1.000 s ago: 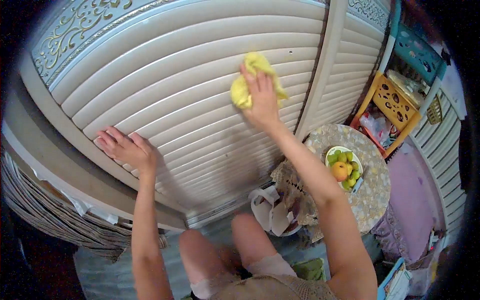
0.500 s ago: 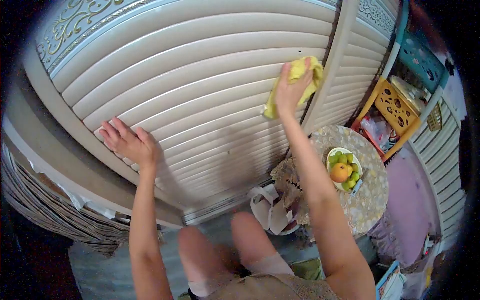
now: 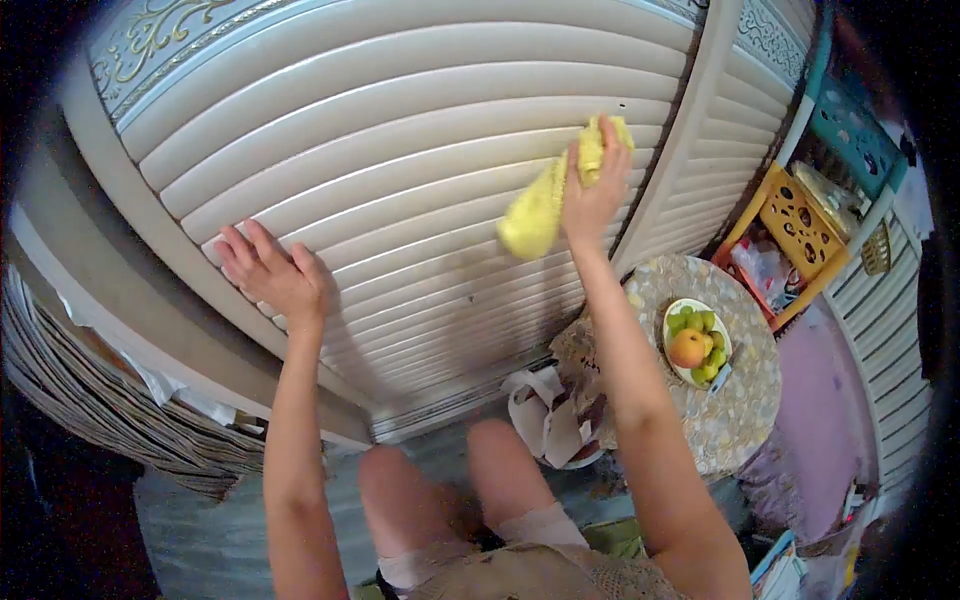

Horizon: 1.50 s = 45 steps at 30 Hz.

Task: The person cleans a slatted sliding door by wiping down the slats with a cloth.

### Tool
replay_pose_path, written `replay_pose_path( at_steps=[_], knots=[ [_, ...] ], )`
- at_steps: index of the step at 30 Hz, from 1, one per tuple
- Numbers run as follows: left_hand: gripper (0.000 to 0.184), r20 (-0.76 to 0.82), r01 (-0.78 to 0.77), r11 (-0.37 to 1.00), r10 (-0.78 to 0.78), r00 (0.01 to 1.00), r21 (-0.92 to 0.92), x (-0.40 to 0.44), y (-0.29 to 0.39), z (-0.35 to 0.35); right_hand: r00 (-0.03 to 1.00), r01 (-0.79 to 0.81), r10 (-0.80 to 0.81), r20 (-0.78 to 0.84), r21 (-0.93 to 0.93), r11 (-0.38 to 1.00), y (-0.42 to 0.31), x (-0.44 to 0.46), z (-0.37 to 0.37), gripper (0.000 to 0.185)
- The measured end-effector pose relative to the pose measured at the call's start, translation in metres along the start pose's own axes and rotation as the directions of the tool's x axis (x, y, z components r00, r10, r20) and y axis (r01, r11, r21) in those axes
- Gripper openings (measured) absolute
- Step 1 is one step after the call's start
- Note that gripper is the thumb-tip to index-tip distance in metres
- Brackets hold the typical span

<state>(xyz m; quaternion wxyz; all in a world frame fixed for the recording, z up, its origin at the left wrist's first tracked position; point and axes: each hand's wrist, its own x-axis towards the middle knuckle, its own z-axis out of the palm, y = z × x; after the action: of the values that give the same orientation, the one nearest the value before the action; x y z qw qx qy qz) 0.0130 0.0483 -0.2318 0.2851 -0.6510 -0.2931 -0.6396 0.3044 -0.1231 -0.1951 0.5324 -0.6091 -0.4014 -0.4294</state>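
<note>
My right hand (image 3: 598,195) grips a yellow cloth (image 3: 535,212) against the right part of a cream slatted door panel (image 3: 420,135). Part of the cloth hangs out to the left of the hand, slightly blurred, and a bunched part shows above the fingers. Flat on the slats near the panel's left edge rests my left hand (image 3: 275,280), its fingers spread and nothing in it. A small dark mark shows on the panel above the cloth.
A round table (image 3: 740,420) at right bears a plate of fruit (image 3: 688,346). Behind it stands a rack with a yellow basket (image 3: 800,225) and a teal basket (image 3: 855,130). A bin (image 3: 550,425) sits below the panel. Striped fabric (image 3: 110,410) hangs at left.
My right hand moved right across the slats with the cloth, whose loose part now swings out to the left. My left hand stays on the panel; the view has shifted slightly.
</note>
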Motion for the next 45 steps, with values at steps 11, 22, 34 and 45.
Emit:
replay_pose_path(
  at_steps=[11, 22, 34, 45],
  knots=[
    [0.056, -0.020, 0.056, 0.998, -0.057, 0.998, -0.017, -0.004, 0.000, 0.006, 0.938, 0.225, -0.272, 0.214, 0.220, 0.949, -0.127, -0.051, 0.038, 0.068],
    [0.064, 0.028, -0.001, 0.998, 0.002, 1.000, -0.056, -0.011, -0.009, 0.002, 0.994, 0.067, -0.065, 0.092, -0.021, 0.998, -0.057, -0.030, 0.011, 0.063],
    [0.062, 0.064, 0.080, 0.996, -0.077, 0.995, -0.043, -0.019, -0.004, 0.002, 0.862, 0.206, -0.305, 0.405, 0.271, 0.940, -0.147, -0.079, 0.037, 0.075],
    [0.060, 0.072, 0.059, 0.997, -0.056, 0.996, -0.043, -0.023, -0.005, 0.003, 0.976, 0.177, -0.161, 0.148, -0.098, 0.979, -0.120, -0.076, 0.045, 0.078]
  ],
)
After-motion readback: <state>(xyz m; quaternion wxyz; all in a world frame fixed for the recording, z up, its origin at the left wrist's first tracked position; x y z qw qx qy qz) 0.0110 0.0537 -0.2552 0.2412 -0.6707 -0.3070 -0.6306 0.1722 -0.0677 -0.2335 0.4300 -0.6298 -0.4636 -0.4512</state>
